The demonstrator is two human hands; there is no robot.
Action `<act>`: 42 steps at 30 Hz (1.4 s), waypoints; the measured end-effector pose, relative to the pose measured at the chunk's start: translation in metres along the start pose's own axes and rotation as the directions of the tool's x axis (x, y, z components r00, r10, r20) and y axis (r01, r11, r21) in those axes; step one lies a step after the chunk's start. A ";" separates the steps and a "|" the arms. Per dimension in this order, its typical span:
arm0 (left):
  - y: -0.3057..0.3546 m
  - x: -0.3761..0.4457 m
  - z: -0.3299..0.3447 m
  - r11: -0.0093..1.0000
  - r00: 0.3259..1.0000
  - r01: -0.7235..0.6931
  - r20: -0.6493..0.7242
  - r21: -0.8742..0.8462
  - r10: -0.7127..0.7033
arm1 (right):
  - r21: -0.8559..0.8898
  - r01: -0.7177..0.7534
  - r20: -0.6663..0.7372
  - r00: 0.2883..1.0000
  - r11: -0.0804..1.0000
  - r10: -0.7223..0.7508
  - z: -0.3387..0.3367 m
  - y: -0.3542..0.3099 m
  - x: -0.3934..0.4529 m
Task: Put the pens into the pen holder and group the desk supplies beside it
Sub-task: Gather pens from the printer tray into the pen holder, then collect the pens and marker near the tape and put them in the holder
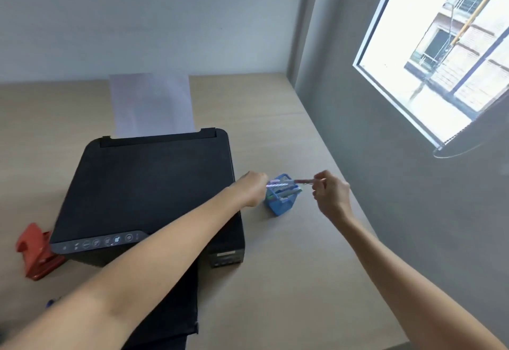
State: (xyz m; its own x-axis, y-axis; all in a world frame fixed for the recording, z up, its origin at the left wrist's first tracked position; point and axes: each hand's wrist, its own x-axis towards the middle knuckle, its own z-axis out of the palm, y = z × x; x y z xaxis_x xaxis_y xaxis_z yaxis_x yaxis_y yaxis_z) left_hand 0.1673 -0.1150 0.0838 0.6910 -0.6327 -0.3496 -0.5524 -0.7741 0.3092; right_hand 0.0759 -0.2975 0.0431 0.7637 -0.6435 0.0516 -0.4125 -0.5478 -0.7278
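Little blue mesh pen holder [279, 203] sits on the desk [289, 253] right beside the black printer [148, 189]. Right hand [330, 194] pinches a pinkish pen [298, 181] over it; left hand [252, 187] curls around the pens' other ends.

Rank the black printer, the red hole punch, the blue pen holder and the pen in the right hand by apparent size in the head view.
1. black printer
2. red hole punch, though it sits nearer the camera
3. blue pen holder
4. pen, pinched by the right hand
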 end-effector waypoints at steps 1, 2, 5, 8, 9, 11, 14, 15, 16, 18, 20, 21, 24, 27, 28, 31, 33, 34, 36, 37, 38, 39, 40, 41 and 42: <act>0.009 0.010 0.000 0.999 0.999 0.028 0.034 0.020 -0.028 | -0.048 0.031 0.024 0.999 0.998 -0.030 0.006 0.002 0.005; 0.018 0.019 0.001 0.998 0.996 0.055 0.062 0.033 -0.057 | -0.093 0.062 0.053 0.997 0.994 -0.057 0.011 0.003 0.010; 0.033 0.040 0.007 0.992 0.990 0.117 0.077 0.035 -0.120 | -0.190 0.149 0.160 0.980 0.970 -0.119 0.023 0.006 0.019; 0.034 0.058 0.018 0.988 0.989 0.143 0.038 -0.049 -0.142 | -0.210 0.198 0.262 0.955 0.957 -0.140 0.028 0.012 0.026; 0.033 0.060 0.020 0.985 0.989 0.146 0.019 -0.095 -0.145 | -0.202 0.214 0.272 0.950 0.956 -0.155 0.028 0.012 0.027; 0.031 0.061 0.020 0.972 0.990 0.131 -0.019 -0.196 -0.138 | -0.182 0.233 0.250 0.951 0.955 -0.184 0.025 0.011 0.029; 0.021 0.046 0.009 0.950 0.988 0.059 -0.116 -0.307 -0.099 | -0.164 0.253 0.175 0.959 0.953 -0.225 0.024 -0.005 0.031; 0.016 0.037 0.003 0.941 0.984 0.027 -0.158 -0.338 -0.085 | -0.148 0.265 0.166 0.956 0.953 -0.240 0.025 -0.014 0.030; 0.009 0.024 -0.004 0.928 0.976 -0.005 -0.202 -0.373 -0.076 | -0.123 0.278 0.166 0.952 0.953 -0.256 0.028 -0.026 0.027; -0.005 -0.005 -0.017 0.894 0.955 -0.073 -0.290 -0.442 -0.065 | -0.064 0.311 0.179 0.938 0.948 -0.295 0.035 -0.053 0.020; -0.031 -0.045 -0.028 0.863 0.920 -0.130 -0.384 -0.488 -0.079 | -0.001 0.374 0.194 0.910 0.927 -0.367 0.049 -0.087 0.006; -0.049 -0.066 -0.031 0.849 0.900 -0.140 -0.422 -0.510 -0.105 | 0.034 0.409 0.197 0.892 0.912 -0.407 0.059 -0.106 -0.003; -0.117 -0.137 -0.030 0.828 0.853 -0.084 -0.469 -0.554 -0.228 | 0.148 0.492 0.224 0.829 0.858 -0.513 0.096 -0.166 -0.040; -0.211 -0.207 -0.004 0.807 0.789 0.080 -0.458 -0.584 -0.410 | 0.275 0.533 0.302 0.742 0.800 -0.599 0.140 -0.221 -0.093; -0.240 -0.227 0.007 0.792 0.754 0.164 -0.443 -0.588 -0.486 | 0.305 0.561 0.324 0.699 0.770 -0.638 0.153 -0.236 -0.111; -0.322 -0.286 0.051 0.694 0.640 0.461 -0.335 -0.553 -0.692 | 0.383 0.641 0.432 0.512 0.665 -0.742 0.200 -0.271 -0.173; -0.359 -0.318 0.085 0.617 0.593 0.615 -0.228 -0.491 -0.773 | 0.411 0.671 0.496 0.404 0.617 -0.769 0.232 -0.283 -0.211; -0.370 -0.328 0.103 0.579 0.580 0.677 -0.155 -0.455 -0.800 | 0.407 0.669 0.540 0.373 0.622 -0.754 0.248 -0.282 -0.227; -0.384 -0.341 0.137 0.514 0.549 0.774 -0.014 -0.371 -0.836 | 0.341 0.643 0.667 0.348 0.686 -0.658 0.282 -0.276 -0.256; -0.387 -0.342 0.152 0.499 0.541 0.795 0.029 -0.344 -0.841 | 0.279 0.635 0.730 0.348 0.721 -0.589 0.297 -0.270 -0.266; -0.387 -0.342 0.165 0.492 0.536 0.808 0.060 -0.325 -0.842 | 0.205 0.631 0.786 0.350 0.748 -0.510 0.311 -0.265 -0.275; -0.387 -0.340 0.176 0.494 0.537 0.809 0.059 -0.320 -0.841 | 0.122 0.630 0.834 0.355 0.767 -0.424 0.322 -0.259 -0.282; -0.388 -0.337 0.183 0.490 0.530 0.816 0.057 -0.307 -0.846 | 0.043 0.628 0.869 0.360 0.777 -0.340 0.333 -0.256 -0.289; -0.387 -0.335 0.185 0.477 0.517 0.823 0.060 -0.308 -0.854 | -0.025 0.619 0.889 0.373 0.785 -0.266 0.342 -0.253 -0.296; -0.388 -0.332 0.185 0.433 0.489 0.832 0.091 -0.345 -0.867 | -0.078 0.605 0.896 0.390 0.792 -0.209 0.350 -0.252 -0.302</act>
State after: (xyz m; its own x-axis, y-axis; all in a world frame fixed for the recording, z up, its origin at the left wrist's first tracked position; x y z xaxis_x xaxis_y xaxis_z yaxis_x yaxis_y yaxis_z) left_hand 0.0657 0.3915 -0.0834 0.7750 0.3600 -0.5195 0.4967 -0.8551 0.1485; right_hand 0.1227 0.2218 -0.0286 0.8298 0.3427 -0.4404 0.0964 -0.8654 -0.4917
